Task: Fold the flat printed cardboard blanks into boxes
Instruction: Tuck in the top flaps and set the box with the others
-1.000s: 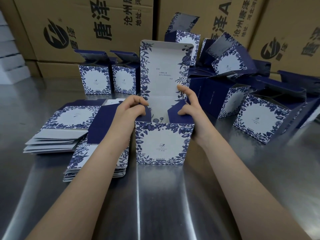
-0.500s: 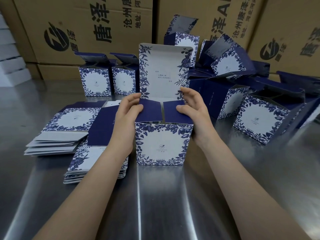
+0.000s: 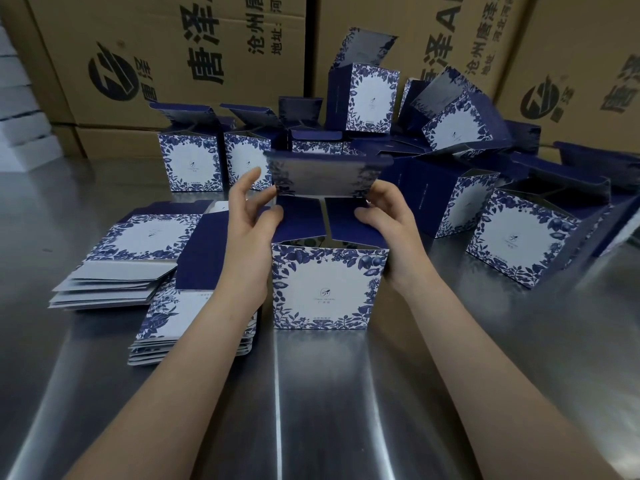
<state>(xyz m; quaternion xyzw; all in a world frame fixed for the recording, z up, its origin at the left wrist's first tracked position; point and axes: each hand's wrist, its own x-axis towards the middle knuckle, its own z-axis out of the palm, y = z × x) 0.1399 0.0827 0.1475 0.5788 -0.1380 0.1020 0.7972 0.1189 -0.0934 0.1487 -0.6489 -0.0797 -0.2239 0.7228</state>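
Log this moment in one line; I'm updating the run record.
step: closing lid | box: upright, side flaps in | left hand, right hand: on box | flat blanks: stacked left

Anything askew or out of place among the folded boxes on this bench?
Yes. The finished boxes on the right lie in a jumble, several tipped on edge or leaning, one tilted box perched on top. The two at back left stand upright in a row. No damage shows.
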